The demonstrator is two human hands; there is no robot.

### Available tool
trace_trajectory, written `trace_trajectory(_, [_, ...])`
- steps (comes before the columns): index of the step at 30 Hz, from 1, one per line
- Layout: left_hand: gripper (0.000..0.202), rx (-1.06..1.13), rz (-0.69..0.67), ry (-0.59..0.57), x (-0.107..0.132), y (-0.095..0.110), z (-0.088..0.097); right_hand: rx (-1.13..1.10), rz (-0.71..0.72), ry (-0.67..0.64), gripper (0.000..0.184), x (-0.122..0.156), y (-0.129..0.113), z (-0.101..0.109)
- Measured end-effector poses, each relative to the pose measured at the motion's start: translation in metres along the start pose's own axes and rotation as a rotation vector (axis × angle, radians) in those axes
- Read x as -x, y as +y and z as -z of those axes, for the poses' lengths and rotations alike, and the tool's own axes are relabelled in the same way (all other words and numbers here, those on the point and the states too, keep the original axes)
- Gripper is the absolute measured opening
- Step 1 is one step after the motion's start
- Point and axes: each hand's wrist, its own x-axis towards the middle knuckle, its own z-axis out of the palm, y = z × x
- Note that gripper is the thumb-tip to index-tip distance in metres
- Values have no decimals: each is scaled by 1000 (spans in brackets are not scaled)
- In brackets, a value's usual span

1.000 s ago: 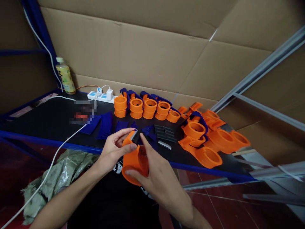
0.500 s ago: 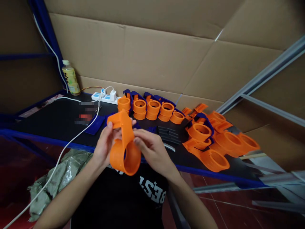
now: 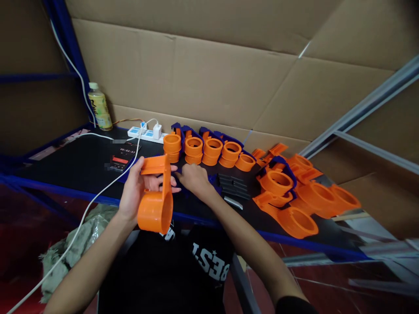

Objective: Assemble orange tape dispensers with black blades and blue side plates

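My left hand [image 3: 131,195] grips an orange plastic part [image 3: 153,212], a round ring with an upright arm and a bent top plate. The thumb presses on the plate and the other fingers show behind the arm. Lower on the black tabletop, my right hand [image 3: 195,178] reaches down among small dark blue plastic pieces [image 3: 187,196]. Its fingers are curled and mostly hidden, so what they pinch cannot be made out. Just right of it lie black ribbed strips [image 3: 233,185] and a silver, blade-like tool [image 3: 233,203].
Orange rings [image 3: 212,150] with blue parts stand in a row along the cardboard wall [image 3: 196,78]. More orange parts [image 3: 296,220] are heaped at the right. Left are a phone [image 3: 122,155], a power strip [image 3: 150,134], a bottle [image 3: 101,109] and a white cable [image 3: 98,197] crossing the table edge.
My right hand has let go of the orange part and moved forward to the tabletop. My left hand has shifted left with the part and turned it somewhat.
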Motion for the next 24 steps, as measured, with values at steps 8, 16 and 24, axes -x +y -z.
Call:
trace_trajectory(8, [51,79,-17,-73,-4,-10,0,-9,-17,44,30,-7,8,-2])
trace_trajectory(16, [33,26,-128,-24,-6,-16,4,-194,35,321,27,11,31,44])
trace_trajectory(24, [30,-149,-262,76,-6,-27,5,-223,512,795,5,86,27,62])
